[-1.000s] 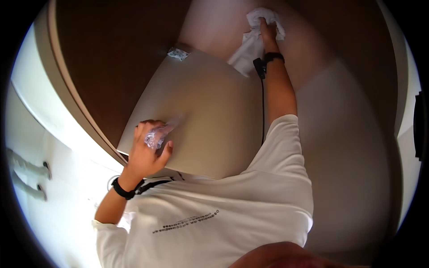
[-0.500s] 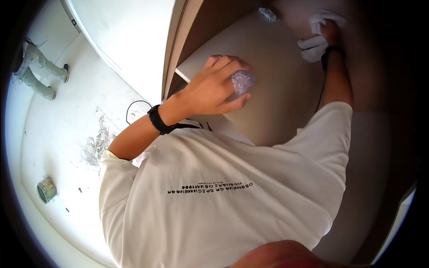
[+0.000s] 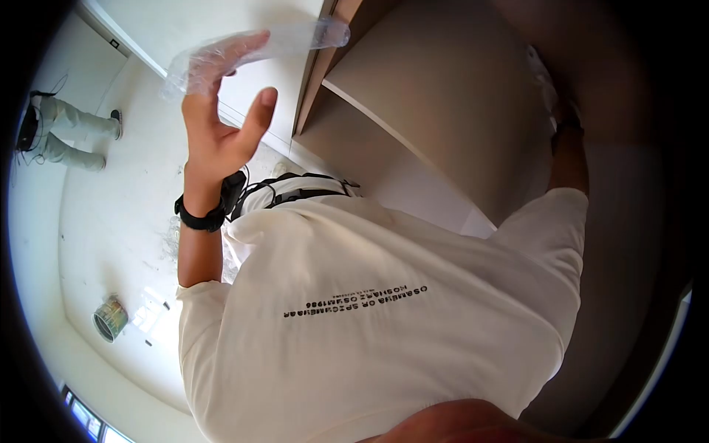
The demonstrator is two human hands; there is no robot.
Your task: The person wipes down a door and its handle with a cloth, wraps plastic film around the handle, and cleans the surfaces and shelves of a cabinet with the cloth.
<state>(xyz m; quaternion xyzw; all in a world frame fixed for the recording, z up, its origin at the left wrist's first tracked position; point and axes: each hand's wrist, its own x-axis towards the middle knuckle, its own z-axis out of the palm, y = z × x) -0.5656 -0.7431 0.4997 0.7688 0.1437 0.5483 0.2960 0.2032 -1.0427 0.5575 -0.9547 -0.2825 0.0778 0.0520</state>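
Note:
My left hand [image 3: 221, 133] is raised at the left, a black band on its wrist, with thumb and fingers well apart. Clear crinkled plastic film [image 3: 295, 40] lies across its fingers and stretches right past the door's edge; the thumb does not pinch it. Deep in the dark cabinet, my right hand [image 3: 567, 117] is closed on a white cloth [image 3: 541, 77] near the far side of a wide brown panel [image 3: 436, 88]. Shadow hides most of the right fingers.
A white door [image 3: 281, 74] stands beside the cabinet's wooden edge. On the stained pale floor sits a bucket [image 3: 111, 319]. Another person's legs [image 3: 70, 125] show at the far left. A cable and black straps [image 3: 310, 193] are at my waist.
My left hand has swung left, out of the cabinet opening, and its crumpled plastic has spread out. The right hand and cloth have moved lower and slightly right, into deeper shadow.

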